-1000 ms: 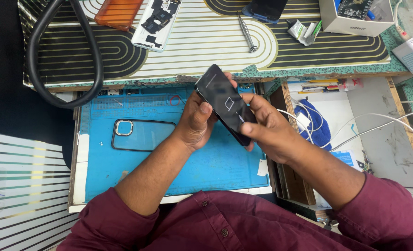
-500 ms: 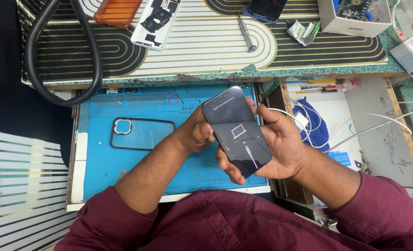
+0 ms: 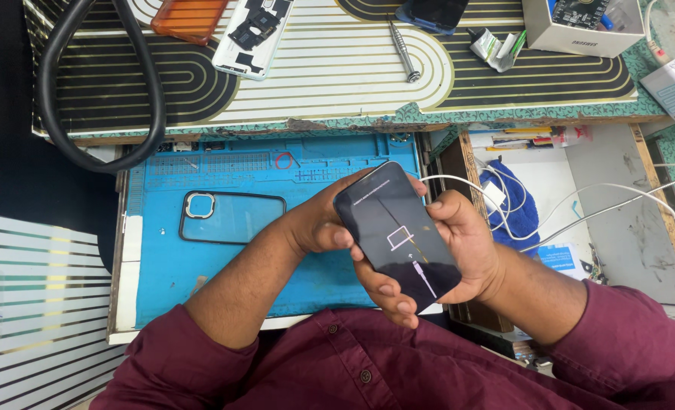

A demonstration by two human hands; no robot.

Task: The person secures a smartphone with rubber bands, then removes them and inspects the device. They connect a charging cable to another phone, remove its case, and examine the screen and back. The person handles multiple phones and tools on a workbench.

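I hold a black smartphone (image 3: 398,235) screen up over the blue work mat (image 3: 223,281); its dark screen shows a white cable-and-computer symbol. My right hand (image 3: 466,250) cradles it from below and from the right, fingers wrapped under its lower edge. My left hand (image 3: 324,224) grips its left side, thumb by the edge. A white cable (image 3: 459,181) runs from the phone's top end off to the right. A clear phone case (image 3: 227,216) with a black rim lies flat on the mat, left of my hands.
On the striped mat behind lie an opened white phone (image 3: 250,30), an orange case (image 3: 189,17), a screwdriver (image 3: 402,49), a dark phone (image 3: 432,14) and a white box (image 3: 580,26). A black hose (image 3: 98,91) loops at the left. A blue cloth (image 3: 516,205) and white cables fill the right drawer.
The phone has been turned from back side up to screen up and brought lower, closer to my body. Both hands stay on it.
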